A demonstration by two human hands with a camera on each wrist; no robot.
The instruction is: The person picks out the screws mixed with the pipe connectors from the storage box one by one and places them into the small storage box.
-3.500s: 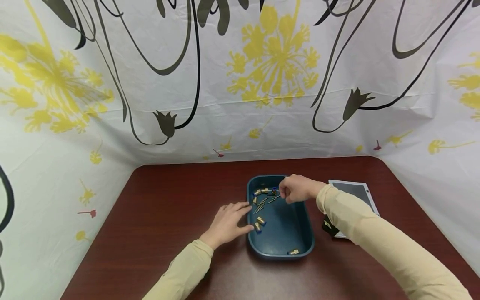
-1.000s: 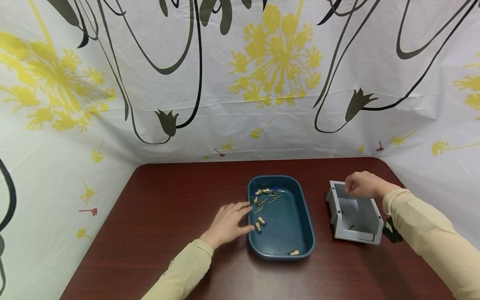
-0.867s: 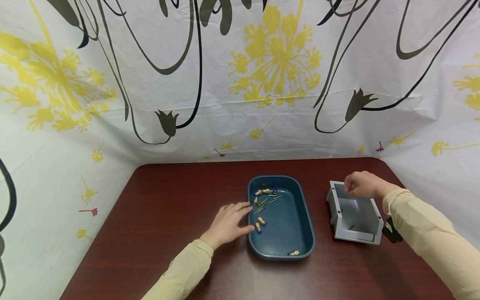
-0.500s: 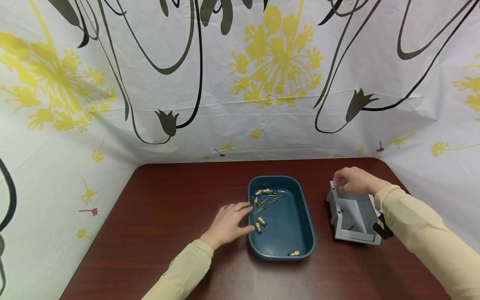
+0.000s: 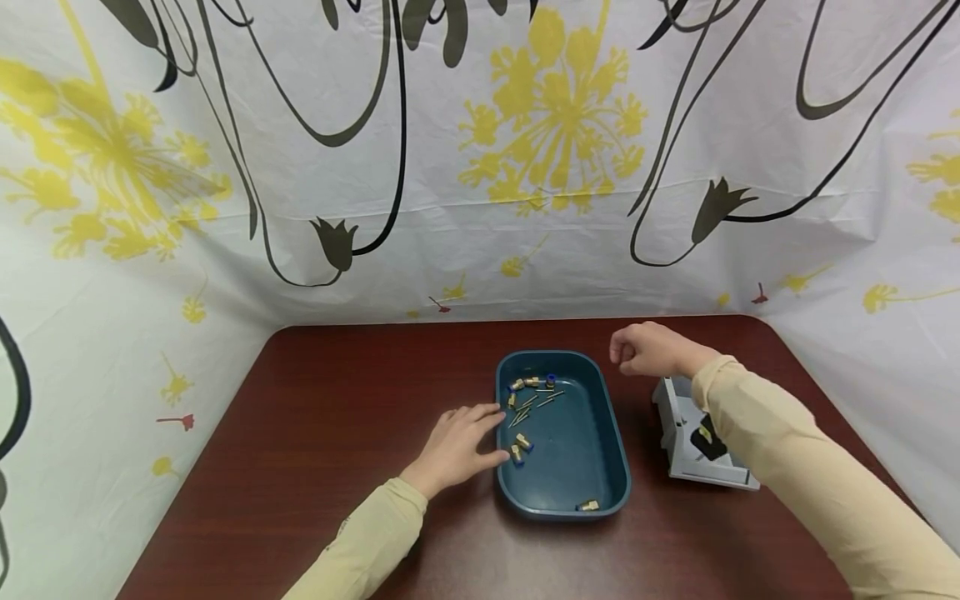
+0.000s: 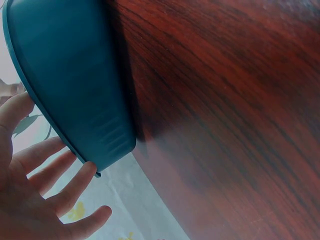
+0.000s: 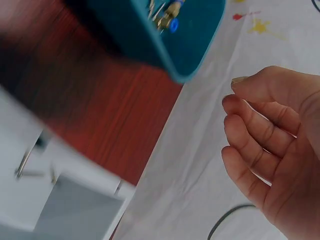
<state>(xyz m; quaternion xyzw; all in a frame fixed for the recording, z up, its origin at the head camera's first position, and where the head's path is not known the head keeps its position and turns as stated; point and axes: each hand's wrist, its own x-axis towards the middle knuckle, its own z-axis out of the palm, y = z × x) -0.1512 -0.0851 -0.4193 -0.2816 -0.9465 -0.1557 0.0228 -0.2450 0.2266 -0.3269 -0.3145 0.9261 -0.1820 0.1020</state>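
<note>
The left hand [image 5: 456, 443], fingers spread, touches the blue tray [image 5: 573, 450], likely steadying it. The right hand [image 5: 651, 350], loosely curled, hovers empty nearby.

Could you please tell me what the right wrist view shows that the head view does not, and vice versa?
Only the right wrist view: the palm side of the right hand, with nothing visible between the thumb and the loosely bent fingers.

Only the head view: the left hand at the rim of the blue tray, the lone brass fitting at the tray's near end, and the pale sleeves.

Both: the right hand, the tray, other brass fittings, the grey bin, the table and the patterned cloth.
</note>
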